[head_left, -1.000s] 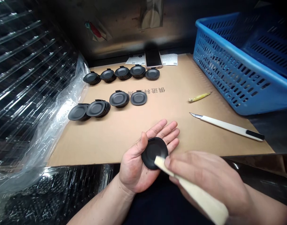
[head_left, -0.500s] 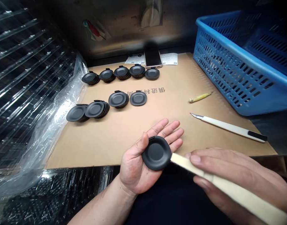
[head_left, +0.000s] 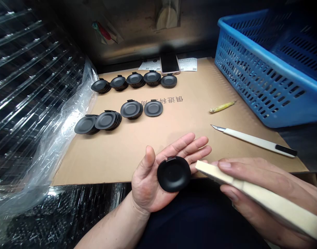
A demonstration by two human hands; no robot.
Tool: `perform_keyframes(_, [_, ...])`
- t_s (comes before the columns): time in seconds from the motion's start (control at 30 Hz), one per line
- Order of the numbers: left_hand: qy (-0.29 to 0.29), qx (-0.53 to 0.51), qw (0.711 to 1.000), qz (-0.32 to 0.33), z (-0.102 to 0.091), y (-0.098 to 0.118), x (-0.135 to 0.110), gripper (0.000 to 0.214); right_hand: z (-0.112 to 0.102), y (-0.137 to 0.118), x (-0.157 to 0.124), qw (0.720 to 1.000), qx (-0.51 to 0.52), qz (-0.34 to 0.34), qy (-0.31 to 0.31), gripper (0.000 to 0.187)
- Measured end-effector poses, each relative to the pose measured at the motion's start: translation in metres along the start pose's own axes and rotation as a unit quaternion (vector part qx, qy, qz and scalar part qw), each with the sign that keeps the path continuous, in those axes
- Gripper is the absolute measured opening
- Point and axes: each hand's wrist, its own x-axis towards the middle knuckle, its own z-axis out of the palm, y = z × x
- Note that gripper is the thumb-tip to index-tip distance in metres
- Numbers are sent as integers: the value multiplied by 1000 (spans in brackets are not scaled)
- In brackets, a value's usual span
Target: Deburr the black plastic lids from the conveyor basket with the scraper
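A round black plastic disc (head_left: 174,174) with a small tab on its rim lies in the palm of my left hand (head_left: 158,176). That hand is palm up, fingers stretched out, thumb raised beside the disc. My right hand (head_left: 267,193) grips a long cream-coloured bar (head_left: 254,199), fingers wrapped round it. The bar's front end sits just right of the disc, close to my left fingertips and apart from the disc.
Stacks of the same black discs (head_left: 119,116) stand in two rows on a brown cardboard sheet (head_left: 199,114). A white utility knife (head_left: 254,141), a yellow tool (head_left: 222,107) and a phone (head_left: 170,64) lie there. A blue basket (head_left: 267,65) is at right, clear plastic trays (head_left: 31,86) at left.
The bar has come off the disc and drawn back to the right. My left hand has tipped the disc a little and opened its fingers further.
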Motion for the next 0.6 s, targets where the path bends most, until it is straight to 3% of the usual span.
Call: perform_keyframes(0.6, [-13, 7, 1000, 3, -1, -1, -2, 74, 1, 0, 6, 999, 20, -19, -17, 33])
